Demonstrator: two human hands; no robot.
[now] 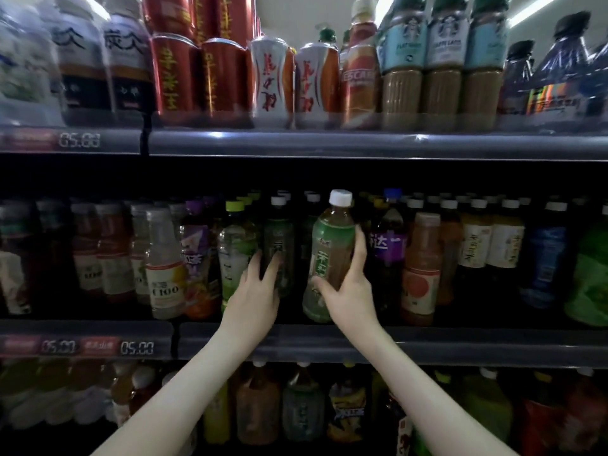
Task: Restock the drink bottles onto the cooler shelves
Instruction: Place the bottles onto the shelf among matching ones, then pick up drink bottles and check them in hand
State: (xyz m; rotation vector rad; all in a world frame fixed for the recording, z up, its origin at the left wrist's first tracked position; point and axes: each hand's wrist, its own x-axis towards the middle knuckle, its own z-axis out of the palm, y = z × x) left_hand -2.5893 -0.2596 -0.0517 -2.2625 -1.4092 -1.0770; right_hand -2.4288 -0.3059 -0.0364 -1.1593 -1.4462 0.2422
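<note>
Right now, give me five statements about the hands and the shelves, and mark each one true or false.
1. The right hand grips a green-labelled tea bottle with a white cap. True.
2. The left hand hangs free of the shelf, touching nothing. False: its fingers rest on a dark bottle in the middle shelf row.
3. The held bottle is tilted, not upright. True.
4. Red cans stand on the top shelf. True.
5. The middle shelf's price rail shows 09.00 at its left end. False: the price tags there read 05.00.
</note>
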